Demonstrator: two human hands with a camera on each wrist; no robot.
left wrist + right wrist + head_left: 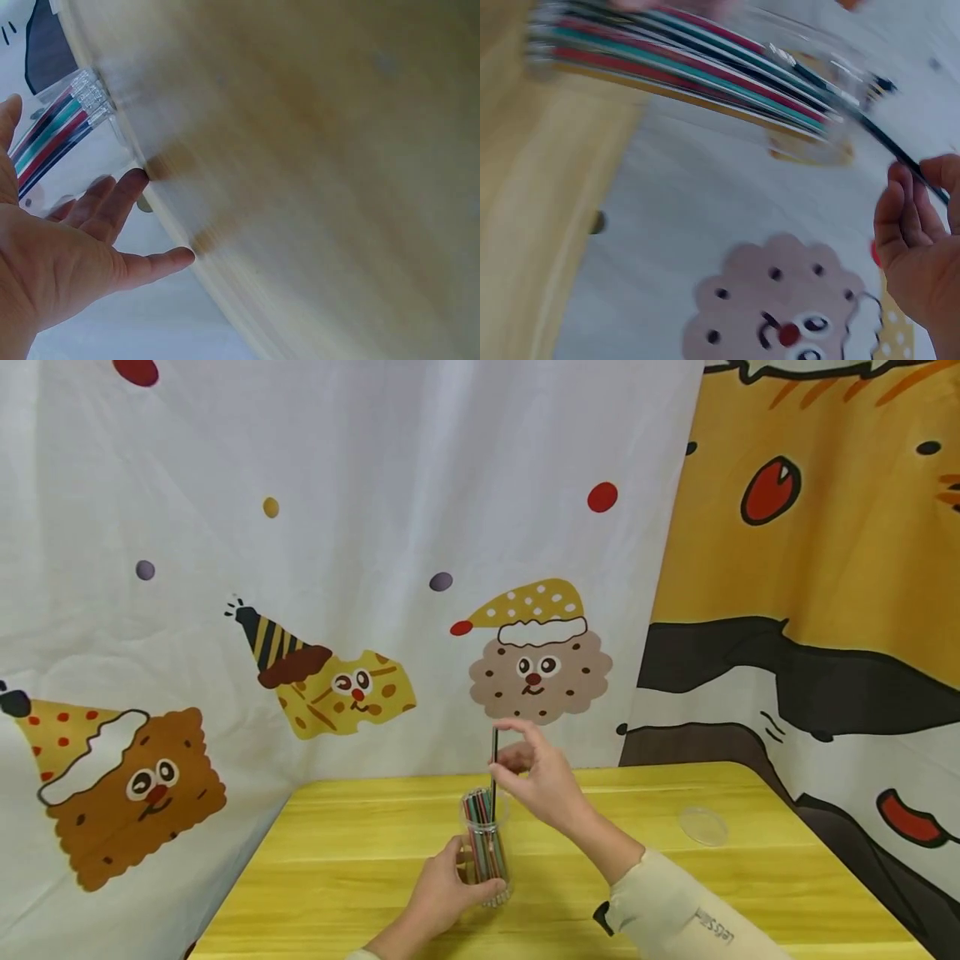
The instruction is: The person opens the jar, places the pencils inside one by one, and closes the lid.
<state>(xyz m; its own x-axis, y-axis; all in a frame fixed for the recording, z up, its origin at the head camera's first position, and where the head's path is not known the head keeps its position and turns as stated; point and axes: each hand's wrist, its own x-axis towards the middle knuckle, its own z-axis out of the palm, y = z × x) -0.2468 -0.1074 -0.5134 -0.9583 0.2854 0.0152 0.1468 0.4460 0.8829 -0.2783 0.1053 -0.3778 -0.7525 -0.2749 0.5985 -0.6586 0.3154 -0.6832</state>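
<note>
A clear cylindrical container (504,893) stands on the table, packed with thin pens (480,810) in dark, red and teal colours. My left hand (442,885) holds it low down, thumb in front and fingers at its far left side. In the left wrist view the pens' clear ends (94,97) show at the container's base. My right hand (543,777) pinches a dark pen (494,752) between thumb and fingers. This pen stands nearly upright, its lower part still inside the container's mouth. In the right wrist view the pen (889,146) slants out past the rim.
A clear round lid (703,827) lies on the right side of the yellow wood-grain table (360,852). Behind the table hangs a white cloth (360,485) printed with cartoon biscuits and cheese.
</note>
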